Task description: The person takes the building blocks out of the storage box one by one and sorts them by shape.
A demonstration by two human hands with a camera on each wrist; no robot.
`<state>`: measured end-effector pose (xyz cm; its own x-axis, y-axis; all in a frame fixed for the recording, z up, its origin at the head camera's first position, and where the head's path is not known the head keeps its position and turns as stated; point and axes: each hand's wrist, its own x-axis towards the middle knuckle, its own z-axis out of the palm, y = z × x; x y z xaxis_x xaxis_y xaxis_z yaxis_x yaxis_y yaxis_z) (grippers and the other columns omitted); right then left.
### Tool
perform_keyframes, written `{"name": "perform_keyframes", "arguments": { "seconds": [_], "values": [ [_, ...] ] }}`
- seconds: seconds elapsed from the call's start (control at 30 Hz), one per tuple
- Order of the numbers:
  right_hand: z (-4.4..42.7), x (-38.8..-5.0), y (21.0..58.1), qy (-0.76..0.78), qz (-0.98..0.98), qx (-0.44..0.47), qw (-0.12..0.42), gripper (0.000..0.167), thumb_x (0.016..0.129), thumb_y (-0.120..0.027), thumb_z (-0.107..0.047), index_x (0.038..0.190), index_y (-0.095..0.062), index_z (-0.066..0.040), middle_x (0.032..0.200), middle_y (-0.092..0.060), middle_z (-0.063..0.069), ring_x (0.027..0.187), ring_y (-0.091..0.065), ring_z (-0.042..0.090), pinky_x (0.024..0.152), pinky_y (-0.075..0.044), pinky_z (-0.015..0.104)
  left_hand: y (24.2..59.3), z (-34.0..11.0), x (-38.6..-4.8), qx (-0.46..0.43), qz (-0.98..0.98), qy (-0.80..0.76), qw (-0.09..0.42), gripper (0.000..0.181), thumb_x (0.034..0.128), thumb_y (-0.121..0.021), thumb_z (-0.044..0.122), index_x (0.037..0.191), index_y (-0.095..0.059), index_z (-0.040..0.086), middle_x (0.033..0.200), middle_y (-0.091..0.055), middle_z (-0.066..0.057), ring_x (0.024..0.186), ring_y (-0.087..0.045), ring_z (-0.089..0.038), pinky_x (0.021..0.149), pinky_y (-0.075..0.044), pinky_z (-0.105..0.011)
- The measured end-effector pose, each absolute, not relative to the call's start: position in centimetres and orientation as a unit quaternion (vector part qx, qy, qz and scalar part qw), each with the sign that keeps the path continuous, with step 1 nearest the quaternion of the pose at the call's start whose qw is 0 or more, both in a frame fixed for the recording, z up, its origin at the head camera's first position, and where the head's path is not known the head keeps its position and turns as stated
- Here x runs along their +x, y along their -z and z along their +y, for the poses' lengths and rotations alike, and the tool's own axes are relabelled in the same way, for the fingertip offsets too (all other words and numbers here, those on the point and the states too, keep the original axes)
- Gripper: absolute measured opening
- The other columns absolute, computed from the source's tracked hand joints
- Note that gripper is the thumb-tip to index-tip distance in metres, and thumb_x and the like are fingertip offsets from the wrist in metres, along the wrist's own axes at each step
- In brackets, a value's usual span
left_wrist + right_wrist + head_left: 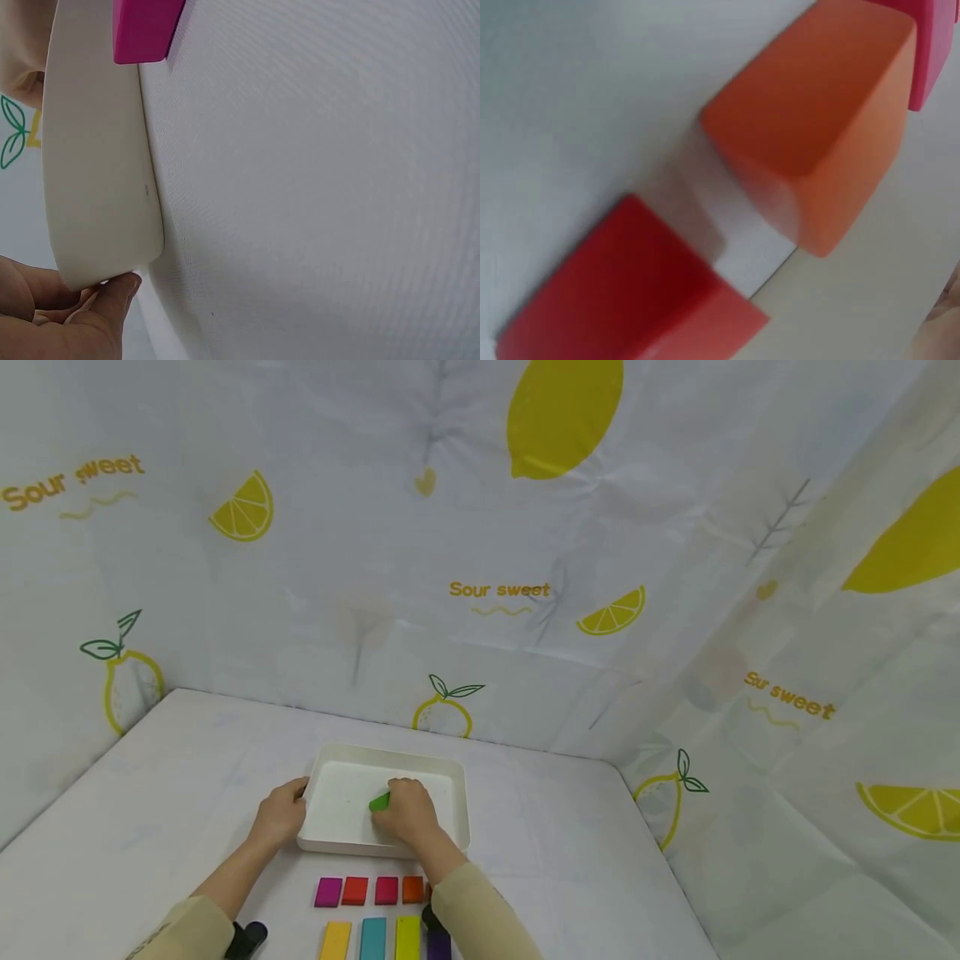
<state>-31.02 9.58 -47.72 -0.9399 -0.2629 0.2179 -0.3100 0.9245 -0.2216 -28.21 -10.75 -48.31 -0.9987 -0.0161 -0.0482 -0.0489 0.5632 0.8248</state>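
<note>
A shallow white tray [337, 802] lies on the table in the head view. At its left side my left hand [281, 812] grips the wall; in the left wrist view that hand [67, 311] has thumb and fingers at a corner of the tray [97, 165]. Inside the tray, my right hand [408, 810] holds a small green block [379, 802] low over the floor, and the fingers cover most of it. Whether the block touches the tray floor I cannot tell. Only a sliver of the right hand [941, 330] shows in the right wrist view.
In front of the tray runs a row of short blocks: magenta [327, 892], red [355, 891], pink [386, 890] and orange [412, 889]. Nearer stand longer yellow [335, 941], blue [373, 939], lime [408, 937] and purple [439, 946] blocks. The right forearm hangs over the rows' right end.
</note>
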Motion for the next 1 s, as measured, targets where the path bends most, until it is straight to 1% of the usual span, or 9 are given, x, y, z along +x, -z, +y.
{"name": "perform_keyframes", "arguments": {
  "seconds": [0.1,0.17,0.23,0.37,0.47,0.6,0.7,0.9,1.0],
  "values": [
    [9.6,-31.0,47.8,-0.131,-0.975,0.156,0.084,0.033,0.074,-0.079,-0.02,0.099,-0.072,0.0,0.083,-0.07,0.006,0.069,-0.047,0.01,0.059,-0.04,0.017,48.3,-10.7,-28.2,-0.021,0.884,-0.466,0.017,0.049,0.0982,-0.032,0.001,0.144,-0.035,-0.016,0.144,-0.042,-0.038,0.137,-0.035,-0.055,0.113,-0.035,-0.064],
    [9.7,-31.1,47.8,-0.13,-0.975,0.161,0.08,0.028,0.074,-0.079,-0.019,0.095,-0.071,-0.002,0.078,-0.067,0.005,0.068,-0.045,0.009,0.056,-0.037,0.016,48.3,-10.7,-28.1,-0.022,0.884,-0.467,0.016,0.049,0.0981,-0.032,0.001,0.143,-0.034,-0.016,0.144,-0.042,-0.038,0.137,-0.035,-0.055,0.113,-0.035,-0.064],
    [9.8,-31.1,47.8,-0.129,-0.975,0.164,0.078,0.026,0.074,-0.078,-0.017,0.095,-0.071,-0.003,0.078,-0.066,0.003,0.067,-0.044,0.008,0.055,-0.035,0.015,48.3,-10.7,-28.0,-0.02,0.883,-0.469,0.018,0.049,0.098,-0.031,0.0,0.143,-0.034,-0.017,0.144,-0.041,-0.038,0.137,-0.035,-0.056,0.113,-0.035,-0.064],
    [9.9,-30.8,47.3,-0.13,-0.97,0.18,0.097,0.039,0.073,-0.08,-0.017,0.109,-0.072,-0.002,0.096,-0.075,0.007,0.076,-0.055,0.01,0.062,-0.043,0.015,48.4,-10.7,-27.9,-0.016,0.882,-0.471,0.023,0.048,0.0984,-0.03,0.0,0.143,-0.033,-0.018,0.144,-0.041,-0.039,0.137,-0.035,-0.056,0.111,-0.037,-0.063],
    [9.8,-30.2,46.2,-0.136,-0.964,0.197,0.112,0.046,0.075,-0.081,-0.02,0.117,-0.071,-0.003,0.11,-0.075,0.008,0.086,-0.062,0.014,0.068,-0.048,0.014,48.4,-10.7,-27.9,-0.016,0.882,-0.47,0.022,0.048,0.0987,-0.03,0.0,0.143,-0.034,-0.018,0.144,-0.041,-0.039,0.137,-0.036,-0.056,0.111,-0.038,-0.063],
    [9.5,-28.9,44.5,-0.156,-0.954,0.232,0.112,0.048,0.079,-0.08,-0.022,0.122,-0.068,-0.004,0.119,-0.073,0.008,0.093,-0.064,0.015,0.071,-0.051,0.011,48.2,-10.8,-28.1,-0.015,0.883,-0.468,0.018,0.048,0.0987,-0.031,0.0,0.143,-0.034,-0.017,0.144,-0.041,-0.038,0.137,-0.036,-0.055,0.111,-0.037,-0.063],
    [9.0,-27.6,43.5,-0.151,-0.946,0.263,0.11,0.051,0.081,-0.08,-0.025,0.126,-0.066,-0.005,0.124,-0.072,0.006,0.1,-0.065,0.013,0.078,-0.054,0.01,48.2,-10.9,-28.2,-0.017,0.884,-0.466,0.018,0.048,0.0985,-0.031,0.0,0.143,-0.035,-0.017,0.144,-0.042,-0.038,0.137,-0.037,-0.055,0.111,-0.037,-0.063],
    [8.4,-24.7,42.5,-0.114,-0.928,0.332,0.122,0.054,0.081,-0.08,-0.029,0.128,-0.065,-0.008,0.13,-0.069,0.003,0.111,-0.066,0.013,0.092,-0.055,0.014,48.2,-10.8,-28.1,-0.017,0.888,-0.459,0.011,0.048,0.097,-0.031,-0.001,0.142,-0.037,-0.017,0.142,-0.045,-0.038,0.135,-0.04,-0.055,0.11,-0.04,-0.063],
    [8.3,-23.2,42.4,-0.099,-0.918,0.369,0.111,0.054,0.082,-0.079,-0.029,0.129,-0.065,-0.007,0.132,-0.067,0.003,0.115,-0.065,0.013,0.097,-0.055,0.017,48.1,-10.7,-28.1,-0.018,0.889,-0.458,0.012,0.048,0.0968,-0.032,-0.001,0.142,-0.037,-0.017,0.141,-0.045,-0.038,0.134,-0.041,-0.055,0.109,-0.042,-0.063]
  ]
}}
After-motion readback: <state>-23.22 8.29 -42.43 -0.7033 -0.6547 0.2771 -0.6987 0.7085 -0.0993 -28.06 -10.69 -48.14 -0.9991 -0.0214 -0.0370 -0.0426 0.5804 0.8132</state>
